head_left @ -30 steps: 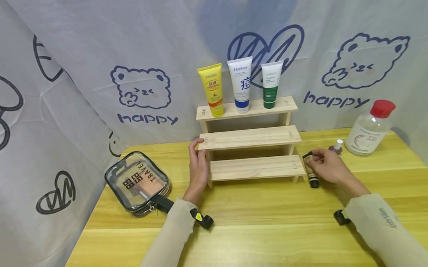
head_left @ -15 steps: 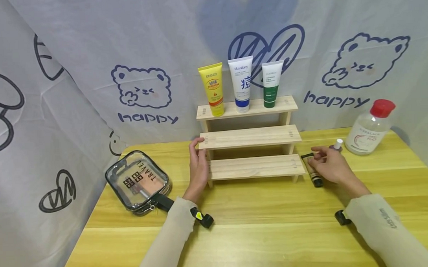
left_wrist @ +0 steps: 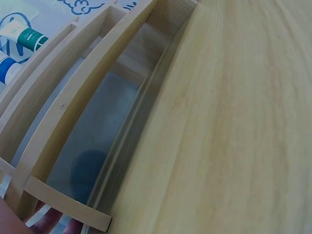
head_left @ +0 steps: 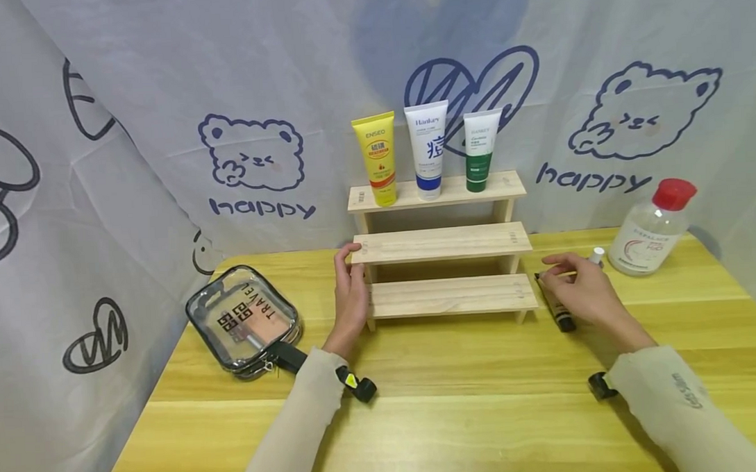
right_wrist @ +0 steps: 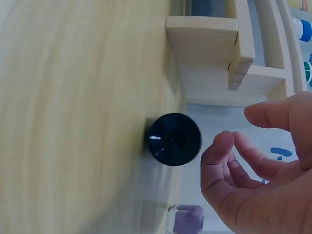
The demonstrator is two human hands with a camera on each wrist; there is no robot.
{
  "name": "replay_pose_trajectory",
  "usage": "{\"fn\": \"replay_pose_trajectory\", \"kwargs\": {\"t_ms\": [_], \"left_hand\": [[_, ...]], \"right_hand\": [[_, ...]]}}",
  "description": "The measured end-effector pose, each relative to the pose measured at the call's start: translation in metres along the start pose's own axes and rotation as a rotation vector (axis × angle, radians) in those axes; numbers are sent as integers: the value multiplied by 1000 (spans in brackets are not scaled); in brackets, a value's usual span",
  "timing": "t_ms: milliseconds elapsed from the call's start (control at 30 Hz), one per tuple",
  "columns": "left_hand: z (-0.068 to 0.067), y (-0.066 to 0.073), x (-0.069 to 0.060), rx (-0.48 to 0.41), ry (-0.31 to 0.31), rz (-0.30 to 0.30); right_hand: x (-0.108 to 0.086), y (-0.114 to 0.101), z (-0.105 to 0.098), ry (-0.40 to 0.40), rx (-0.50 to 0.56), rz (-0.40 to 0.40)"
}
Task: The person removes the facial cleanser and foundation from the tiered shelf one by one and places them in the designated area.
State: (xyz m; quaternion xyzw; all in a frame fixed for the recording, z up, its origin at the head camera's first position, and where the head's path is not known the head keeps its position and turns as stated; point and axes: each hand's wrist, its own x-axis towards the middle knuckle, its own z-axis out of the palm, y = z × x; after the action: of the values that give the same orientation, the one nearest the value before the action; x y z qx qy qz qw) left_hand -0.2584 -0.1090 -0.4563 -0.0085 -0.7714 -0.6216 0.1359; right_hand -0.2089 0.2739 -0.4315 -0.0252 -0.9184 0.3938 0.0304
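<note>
A three-tier wooden shelf (head_left: 445, 294) stands against the cloth backdrop. My left hand (head_left: 351, 292) holds its left end, fingers at the middle and bottom tiers; in the left wrist view fingertips (left_wrist: 46, 222) show behind the end piece. On the table right of the shelf lies a slim dark tube (head_left: 565, 318) with a black cap. My right hand (head_left: 585, 288) hovers over it, partly covering it. In the right wrist view thumb and fingers stand apart with nothing between them, and the round black cap (right_wrist: 174, 139) faces the camera.
Yellow (head_left: 378, 159), white-and-blue (head_left: 428, 151) and white-and-green (head_left: 478, 152) squeeze tubes stand on the top tier. A small purple bottle (right_wrist: 188, 219) is near my right hand, with a red-capped clear bottle (head_left: 647, 240) behind. A clear travel pouch (head_left: 243, 317) lies left.
My right fingers have loosened from the dark tube, which now lies slightly farther right and more slanted. My left hand keeps its place on the shelf.
</note>
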Motion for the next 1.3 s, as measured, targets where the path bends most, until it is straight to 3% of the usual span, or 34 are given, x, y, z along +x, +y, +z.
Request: {"fn": "replay_pose_trajectory", "kwargs": {"t_ms": [267, 567, 900, 1100, 1300], "left_hand": [[2, 0, -2, -5, -3, -15], [3, 1, 1, -2, -11, -8], [0, 0, 1, 0, -13, -9], [1, 0, 1, -8, -6, -3], [1, 0, 0, -7, -5, -6]], "right_hand": [[-3, -12, -3, -16, 63, -3], [0, -37, -17, 39, 102, -53], [28, -84, -28, 51, 155, -90], [45, -107, -25, 96, 175, -54], [59, -127, -22, 111, 307, 0]]}}
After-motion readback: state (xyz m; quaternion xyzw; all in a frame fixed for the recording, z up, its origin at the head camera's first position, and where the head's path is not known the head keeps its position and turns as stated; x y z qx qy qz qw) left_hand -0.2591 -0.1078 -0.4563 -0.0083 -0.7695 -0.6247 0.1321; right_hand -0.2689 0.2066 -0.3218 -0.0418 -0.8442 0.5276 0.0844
